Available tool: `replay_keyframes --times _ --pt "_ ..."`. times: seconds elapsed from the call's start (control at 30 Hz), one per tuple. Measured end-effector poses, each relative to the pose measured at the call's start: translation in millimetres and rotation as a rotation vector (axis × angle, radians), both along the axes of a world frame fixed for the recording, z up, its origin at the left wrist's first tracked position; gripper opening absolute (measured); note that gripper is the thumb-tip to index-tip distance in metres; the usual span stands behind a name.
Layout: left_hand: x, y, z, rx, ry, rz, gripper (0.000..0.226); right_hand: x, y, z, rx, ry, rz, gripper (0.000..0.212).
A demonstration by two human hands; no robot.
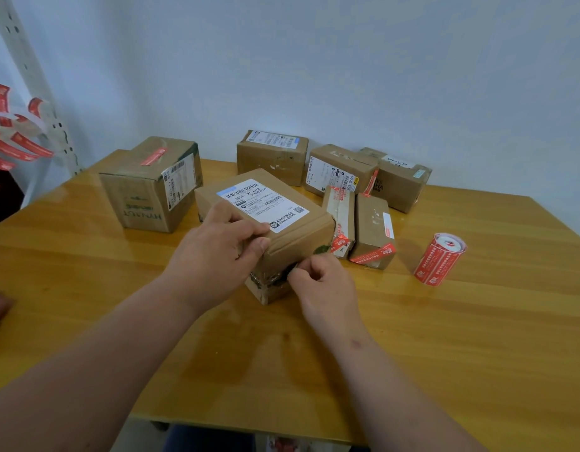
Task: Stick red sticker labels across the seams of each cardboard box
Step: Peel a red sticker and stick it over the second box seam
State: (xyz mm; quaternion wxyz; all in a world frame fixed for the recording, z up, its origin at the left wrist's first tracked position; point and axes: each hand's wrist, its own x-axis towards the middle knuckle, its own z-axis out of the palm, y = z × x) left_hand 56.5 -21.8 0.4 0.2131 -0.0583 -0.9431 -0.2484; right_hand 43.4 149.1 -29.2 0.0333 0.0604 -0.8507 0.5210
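**Even room light, soft glare on my bench**

The light is bright and diffuse, and I see no hard-edged shadows. My bench [445, 337] carries a pale sheen along its far left edge and faint, blurry reflections beneath my forearms. Short, soft shadows sit close under the boxes on it. The centre of the bench is fairly sharp; towards its corners the wide lens bends the straight edges, and detail goes soft and smeared.

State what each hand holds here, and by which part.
The left hand grips the middle cardboard box by its near top edge. The right hand has curled fingers at the box's near face; whether they pinch anything cannot be told.
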Motion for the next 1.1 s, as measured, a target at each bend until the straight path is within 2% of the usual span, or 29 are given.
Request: replay_keyframes --times 0.13,0.37,0.63,0.73,0.9,1.03,1.1 --pt "0.0 0.0 1.7 0.004 -0.034 0.006 0.036 1.0 11.6 -5.0 -0.128 -0.045 -0.015 0.028" --pt "-0.1 -0.3 3.1 0.004 -0.069 0.007 0.037 1.4 22.5 -4.7 -0.204 -0.135 -0.016 0.020" --pt "-0.4 -0.7 3.1 0.020 -0.072 0.011 0.037 -0.4 38.1 -0.7 -0.344 -0.228 0.042 0.032" --pt "-0.1 -0.3 3.2 0.023 -0.075 0.015 0.037 -4.9 49.2 -2.8 -0.380 -0.269 0.050 0.018" --pt "2.7 1.9 7.2 0.017 -0.115 0.018 0.037 -5.7 69.1 6.7 -0.567 -0.221 0.031 0.007" --pt "5.8 5.6 13.4 0.014 -0.134 0.031 0.033 -9.2 69.8 25.7 -0.741 -0.123 -0.067 0.023" --pt "5.0 9.3 22.5 -0.066 -0.184 0.018 0.039 -9.8 61.8 38.9 -0.810 -0.076 -0.077 0.029"
